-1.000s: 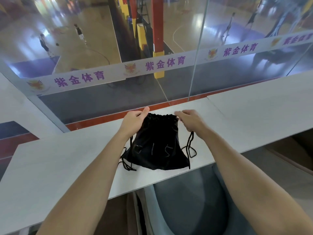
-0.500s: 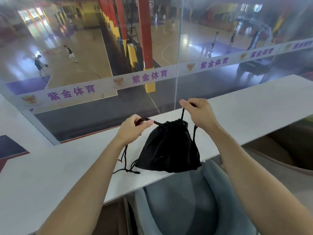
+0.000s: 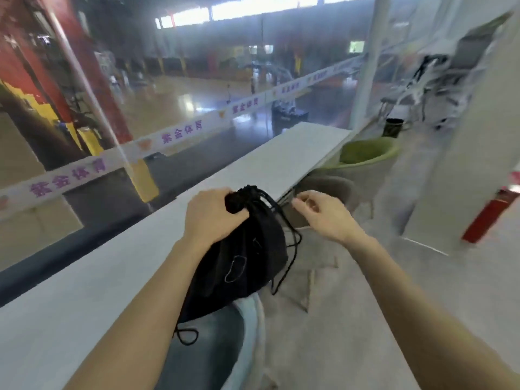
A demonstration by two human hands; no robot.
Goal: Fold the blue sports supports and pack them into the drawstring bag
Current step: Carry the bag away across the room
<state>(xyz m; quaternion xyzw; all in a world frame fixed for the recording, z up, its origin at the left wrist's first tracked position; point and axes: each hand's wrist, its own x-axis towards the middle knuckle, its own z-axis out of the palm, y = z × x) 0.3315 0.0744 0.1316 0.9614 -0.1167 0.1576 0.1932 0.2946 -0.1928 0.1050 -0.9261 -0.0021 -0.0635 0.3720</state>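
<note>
Two forearms reach out. Left hand (image 3: 211,220) fists tight round the cinched neck of the black bag (image 3: 247,263), which hangs at the counter (image 3: 112,277) edge, contents hidden. Right hand (image 3: 326,218) hovers just beside the cords (image 3: 292,233), fingers curled; whether it pinches one, cannot tell.

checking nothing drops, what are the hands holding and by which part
The left hand grips the black drawstring bag by its cinched neck. The right hand is curled beside the cords; whether it pinches one cannot be told.

Drawstring bag (image 3: 247,257) at the counter (image 3: 84,291) edge, above a chair (image 3: 213,336)
</note>
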